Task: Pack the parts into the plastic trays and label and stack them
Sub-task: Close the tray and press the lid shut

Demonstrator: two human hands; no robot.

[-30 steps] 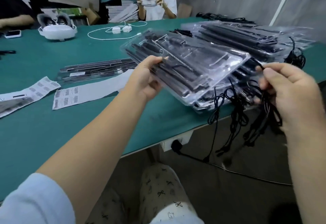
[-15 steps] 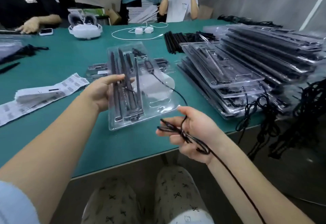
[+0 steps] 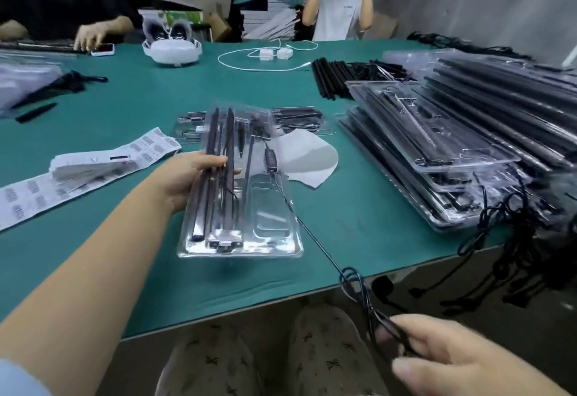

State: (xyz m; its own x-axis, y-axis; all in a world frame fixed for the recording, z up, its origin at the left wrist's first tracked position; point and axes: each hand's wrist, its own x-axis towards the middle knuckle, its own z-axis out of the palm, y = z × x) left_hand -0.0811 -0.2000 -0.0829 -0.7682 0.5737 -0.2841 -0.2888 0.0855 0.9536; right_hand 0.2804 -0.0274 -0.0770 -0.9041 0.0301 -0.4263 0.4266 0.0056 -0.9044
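Left hand [image 3: 190,177] is clamped on the left long edge of a clear moulded plastic tray [image 3: 240,189], thumb on top, fingers under; tray is held tilted just above the green table mat [image 3: 156,255], roughly centre of view. In the tray's left channels lie long black rods [image 3: 215,164]; the wide pocket at its 4 o'clock corner is bare.

A thin black cable [image 3: 312,236] with an inline black module [image 3: 271,161] runs from mid-tray out over the near-right edge toward 5 o'clock, pulled fairly straight, ending in a loose coil [image 3: 352,280] past the table edge. Right hand [image 3: 443,361], at 5 o'clock low in view, is pinched shut on the cable's bunched end; blurred, so exact finger placement unclear.

Step, IMO: packing the cable into this tray, rods already seated. Next move prob needs the slack gathered into a tidy bundle and tucked into the bare pocket, w/ the module pressed into its slot, left hand steadying the tray.

A stack of filled clear trays [image 3: 443,152] sits at 2 o'clock, cables hanging off the edge. White barcode label strips [image 3: 93,171] lie at 9 o'clock, near; labelling not yet done on this tray as far as I can see.
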